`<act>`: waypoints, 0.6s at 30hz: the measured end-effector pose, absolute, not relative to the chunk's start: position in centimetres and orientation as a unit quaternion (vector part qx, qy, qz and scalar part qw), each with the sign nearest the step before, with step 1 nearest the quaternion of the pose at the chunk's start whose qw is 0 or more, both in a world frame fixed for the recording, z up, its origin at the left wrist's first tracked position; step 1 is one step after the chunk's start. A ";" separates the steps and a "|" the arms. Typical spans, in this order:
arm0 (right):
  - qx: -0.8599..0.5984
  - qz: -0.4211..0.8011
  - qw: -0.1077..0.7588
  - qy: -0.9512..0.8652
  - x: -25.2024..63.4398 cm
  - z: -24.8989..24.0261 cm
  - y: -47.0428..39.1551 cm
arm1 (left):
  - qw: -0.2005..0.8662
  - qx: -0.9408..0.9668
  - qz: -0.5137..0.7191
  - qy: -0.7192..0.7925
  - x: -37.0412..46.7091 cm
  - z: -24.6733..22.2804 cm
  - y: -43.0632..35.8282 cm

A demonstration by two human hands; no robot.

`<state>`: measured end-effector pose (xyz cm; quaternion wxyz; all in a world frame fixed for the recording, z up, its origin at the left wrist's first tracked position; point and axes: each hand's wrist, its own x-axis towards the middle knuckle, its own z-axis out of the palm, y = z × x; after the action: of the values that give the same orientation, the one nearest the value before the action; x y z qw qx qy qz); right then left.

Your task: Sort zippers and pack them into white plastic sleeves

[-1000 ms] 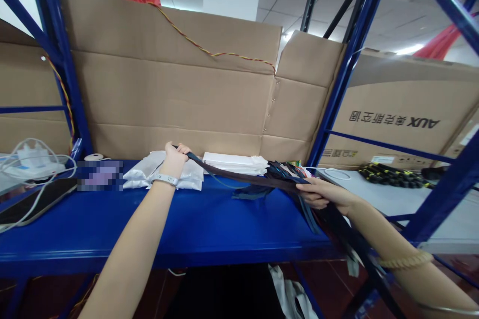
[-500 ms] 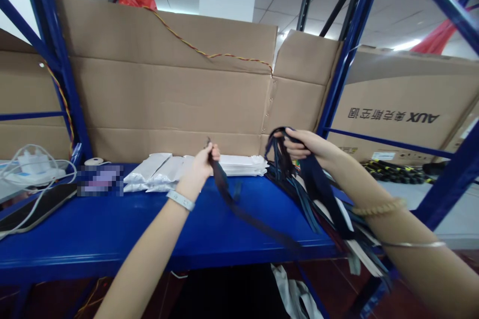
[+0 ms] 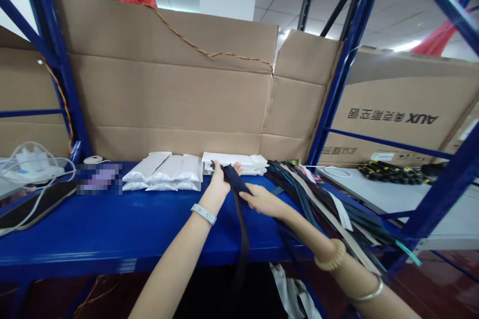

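Above the blue shelf, my left hand [image 3: 219,179] is closed on the top end of a dark brown fabric strip [image 3: 243,239], which hangs down past the shelf's front edge. Close beside it, my right hand [image 3: 260,200] pinches a navy fabric strip [image 3: 236,179] and lays its end against the left hand. The two strips meet between my fingers; the navy one's tail passes under my right forearm. To the right, a pile of long fabric strips [image 3: 303,194] in black, teal, beige and white spreads over the shelf and its front edge.
White packets [image 3: 164,172] and a white stack [image 3: 247,163] stand at the back against a cardboard panel [image 3: 179,94]. A white cable [image 3: 45,187] and a dark flat object [image 3: 37,207] lie left. Blue posts [image 3: 344,60] frame the shelf. Black-yellow bundles [image 3: 389,173] lie beyond.
My right hand has left the strip pile with the navy strip and come left to my left hand. My left hand has moved slightly right and down, and the brown strip now hangs straighter.
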<state>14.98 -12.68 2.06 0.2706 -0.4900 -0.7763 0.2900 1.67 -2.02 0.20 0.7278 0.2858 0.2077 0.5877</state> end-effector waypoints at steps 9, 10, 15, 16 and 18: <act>-0.476 0.223 0.195 -0.828 15.8 0.0 -16.2 | 0.718 0.194 0.621 0.247 0.9 -0.1 -1.7; -0.475 0.231 0.183 -0.829 16.0 -0.1 -16.4 | 0.715 0.198 0.624 0.247 0.9 0.2 -1.8; -0.450 0.260 0.209 -0.829 17.0 0.6 -14.0 | 0.677 0.245 0.653 0.234 0.7 0.7 -2.3; -0.452 0.243 0.252 -0.820 16.9 0.9 -12.8 | 0.669 0.256 0.657 0.235 0.7 0.6 -2.3; -0.468 0.217 0.333 -0.789 16.1 1.2 -10.3 | 0.659 0.273 0.659 0.240 0.6 0.2 -2.1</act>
<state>16.05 -10.29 1.17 0.3331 -0.4681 -0.7892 0.2170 0.65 -2.09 0.21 0.6587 0.2729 0.2402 0.6588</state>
